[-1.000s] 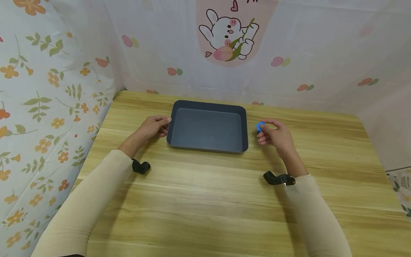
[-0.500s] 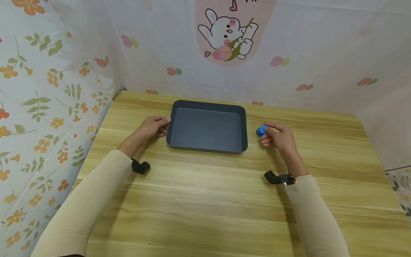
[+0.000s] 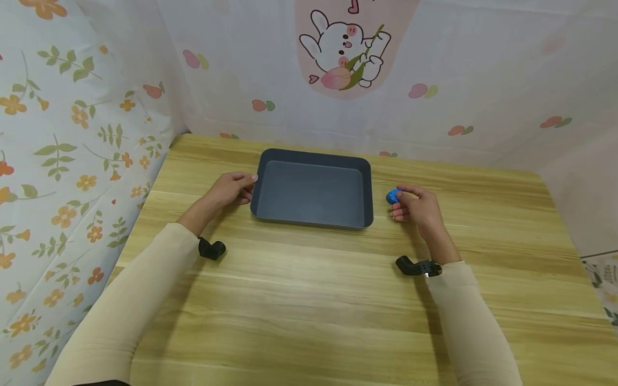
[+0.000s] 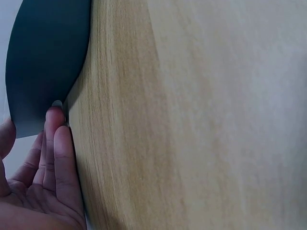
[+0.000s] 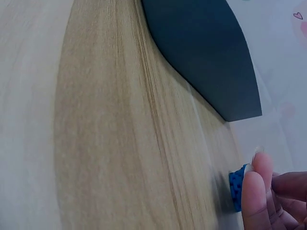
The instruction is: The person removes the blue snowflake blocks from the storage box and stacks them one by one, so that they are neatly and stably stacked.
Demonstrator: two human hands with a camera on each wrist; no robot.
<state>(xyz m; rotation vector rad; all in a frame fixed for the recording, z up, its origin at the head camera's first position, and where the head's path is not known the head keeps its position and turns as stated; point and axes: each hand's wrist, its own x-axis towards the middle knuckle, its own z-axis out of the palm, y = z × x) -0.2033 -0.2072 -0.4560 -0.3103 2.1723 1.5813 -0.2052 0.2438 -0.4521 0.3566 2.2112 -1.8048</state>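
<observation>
A dark grey rectangular baking tray (image 3: 314,195) sits on the wooden table, its inside bare. My left hand (image 3: 233,190) is at its left side, thumb over the rim and fingers against the outer wall. In the left wrist view, the fingertips of that hand (image 4: 48,167) reach the tray's lower corner (image 4: 48,62). To the right of the tray, my right hand (image 3: 419,206) pinches a small, round blue piece (image 3: 393,197) between thumb and fingers. The right wrist view shows a notched pattern on this blue piece (image 5: 235,188), partly hidden by the fingers, close over the table.
The wooden table (image 3: 289,300) spreads in front of the tray and to both sides. Behind it hangs a white cloth (image 3: 217,80) with a rabbit print, and a flowered cloth (image 3: 72,161) covers the left side. Each wrist wears a black camera mount (image 3: 211,250).
My right hand has lowered slightly toward the front and turned the blue piece, so more of its patterned face shows. The left hand and the tray stay in place.
</observation>
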